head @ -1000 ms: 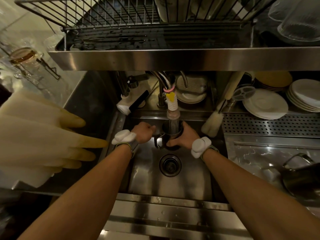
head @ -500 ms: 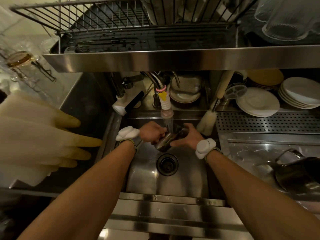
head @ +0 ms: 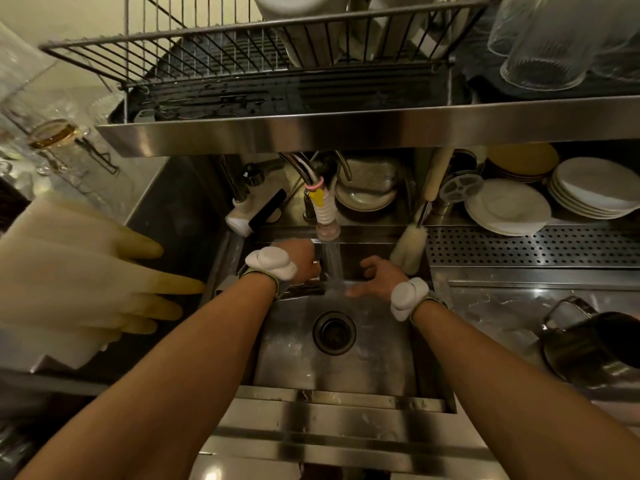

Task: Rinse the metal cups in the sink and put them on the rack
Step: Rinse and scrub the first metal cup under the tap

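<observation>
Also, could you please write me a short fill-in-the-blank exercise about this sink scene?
1. The left hand grips the metal cup beside the running ____.
2. The white plates are stacked to the faucet's ____.
3. The pale rubber gloves lie ____ of the sink.
4. The right hand holds ____.
Missing: water; right; left; nothing.

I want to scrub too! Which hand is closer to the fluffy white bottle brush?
Right. The right hand is just left of the fluffy white bottle brush; the left hand is farther, beyond the water stream.
</observation>
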The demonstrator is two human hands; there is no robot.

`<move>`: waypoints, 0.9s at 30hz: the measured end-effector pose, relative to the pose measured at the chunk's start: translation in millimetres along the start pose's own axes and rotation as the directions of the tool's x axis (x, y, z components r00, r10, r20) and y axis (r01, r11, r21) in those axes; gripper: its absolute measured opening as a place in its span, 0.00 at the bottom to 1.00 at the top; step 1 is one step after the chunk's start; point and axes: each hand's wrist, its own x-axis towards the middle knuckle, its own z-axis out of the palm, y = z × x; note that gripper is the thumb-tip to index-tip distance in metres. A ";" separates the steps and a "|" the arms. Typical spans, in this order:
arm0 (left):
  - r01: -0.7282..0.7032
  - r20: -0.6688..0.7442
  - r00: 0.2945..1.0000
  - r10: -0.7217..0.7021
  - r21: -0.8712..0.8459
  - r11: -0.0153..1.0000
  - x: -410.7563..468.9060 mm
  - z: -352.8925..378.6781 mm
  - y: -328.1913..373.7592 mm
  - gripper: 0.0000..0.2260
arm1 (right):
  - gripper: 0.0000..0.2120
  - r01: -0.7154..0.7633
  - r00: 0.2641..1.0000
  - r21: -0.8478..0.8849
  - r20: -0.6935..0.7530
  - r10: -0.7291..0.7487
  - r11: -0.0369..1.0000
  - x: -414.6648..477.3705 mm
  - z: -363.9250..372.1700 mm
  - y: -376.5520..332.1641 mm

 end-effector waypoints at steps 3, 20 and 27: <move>-0.030 -0.038 0.999 0.036 0.144 0.989 0.6 0.5 2.0 0.15 | 0.38 0.007 1.000 -0.013 -0.008 -0.008 1.000 0.0 -0.3 1.6; 0.033 -0.010 0.999 -0.033 -0.016 0.999 10.4 5.8 1.1 0.14 | 0.35 0.025 1.000 -0.038 0.018 -0.025 0.999 -0.6 -2.8 1.7; 0.286 0.192 0.952 -0.239 -0.835 0.470 15.3 33.2 6.2 0.13 | 0.44 -0.051 0.999 0.193 0.019 0.049 0.980 -1.6 17.6 16.3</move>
